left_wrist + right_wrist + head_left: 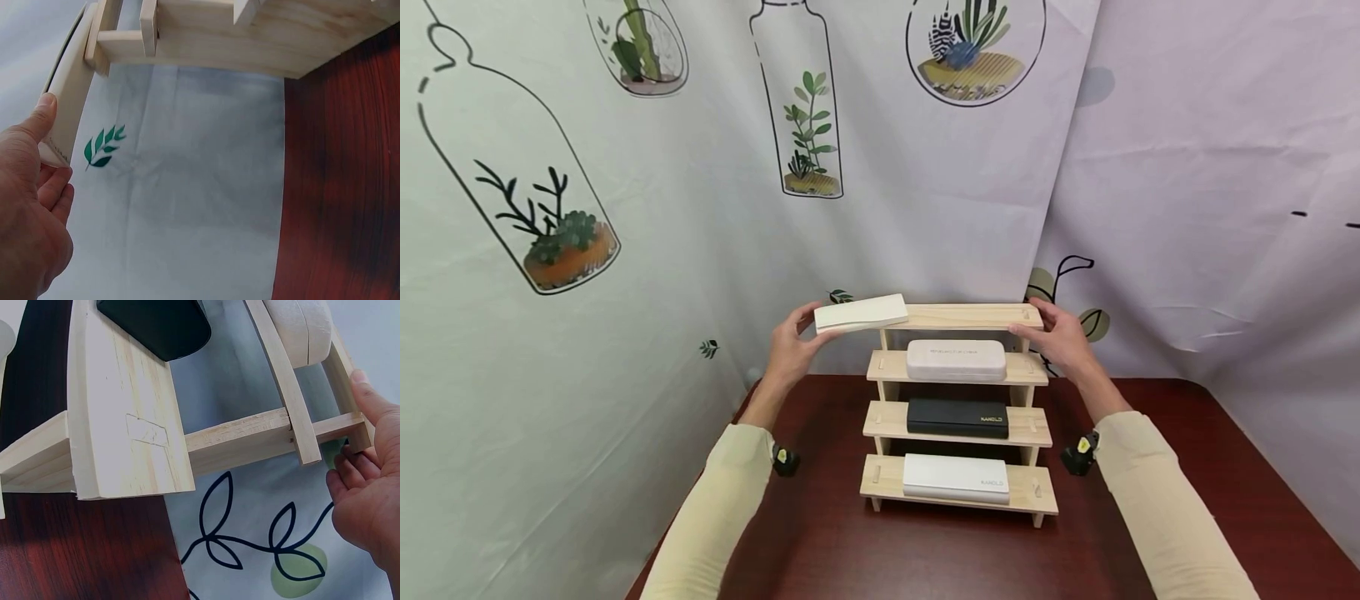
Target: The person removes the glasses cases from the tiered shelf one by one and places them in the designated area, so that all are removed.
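Observation:
My left hand point(790, 346) grips the outer end of a cream glasses case point(861, 312), thumb on the near side and fingers beneath in the left wrist view. The case overlaps the left end of the top board of a stepped wooden display stand point(966, 316), slightly tilted. At the other end, my right hand point(1063, 337) holds the top board by its right edge, thumb in front and fingers curled behind. On the tiers below lie a pale pinkish glasses case point(957, 360), a black glasses case point(957, 417) and a white glasses case point(956, 478).
The stand rests on a dark red wood-grain table point(820, 542). Close behind it hangs a pale fabric backdrop point(700, 208) printed with plants in jars, which also runs along both sides. A small black device is strapped at each wrist.

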`<state>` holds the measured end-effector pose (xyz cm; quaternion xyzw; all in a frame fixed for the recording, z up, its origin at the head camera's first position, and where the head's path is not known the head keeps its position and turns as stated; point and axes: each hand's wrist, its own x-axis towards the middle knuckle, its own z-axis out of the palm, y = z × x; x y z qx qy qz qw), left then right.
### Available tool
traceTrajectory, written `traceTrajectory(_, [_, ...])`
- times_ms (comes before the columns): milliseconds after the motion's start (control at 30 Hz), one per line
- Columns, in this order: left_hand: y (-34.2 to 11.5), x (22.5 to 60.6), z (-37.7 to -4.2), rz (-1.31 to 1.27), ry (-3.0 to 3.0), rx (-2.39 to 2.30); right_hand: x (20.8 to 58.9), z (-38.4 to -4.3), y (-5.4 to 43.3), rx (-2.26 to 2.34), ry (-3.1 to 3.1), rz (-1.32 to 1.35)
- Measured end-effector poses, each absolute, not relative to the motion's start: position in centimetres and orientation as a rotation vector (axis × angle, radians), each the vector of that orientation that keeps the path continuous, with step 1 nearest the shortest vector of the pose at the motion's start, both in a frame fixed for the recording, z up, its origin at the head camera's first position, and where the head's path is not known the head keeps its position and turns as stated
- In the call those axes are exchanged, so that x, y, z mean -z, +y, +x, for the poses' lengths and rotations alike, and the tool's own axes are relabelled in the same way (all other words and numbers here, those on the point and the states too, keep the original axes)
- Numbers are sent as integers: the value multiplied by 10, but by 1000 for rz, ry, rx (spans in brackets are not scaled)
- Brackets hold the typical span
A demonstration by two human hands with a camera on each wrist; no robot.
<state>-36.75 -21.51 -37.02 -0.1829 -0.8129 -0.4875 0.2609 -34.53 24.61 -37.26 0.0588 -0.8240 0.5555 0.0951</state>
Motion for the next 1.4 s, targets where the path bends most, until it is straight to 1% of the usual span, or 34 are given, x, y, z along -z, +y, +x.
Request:
traceTrajectory(767, [-274,380,-353,-297,-2195,1346,373,-345,245,-1620,-2448,184])
traceTrajectory(1400, [-300,414,-349,-171,-2300,1237,373,-345,246,-1628,-2454,172])
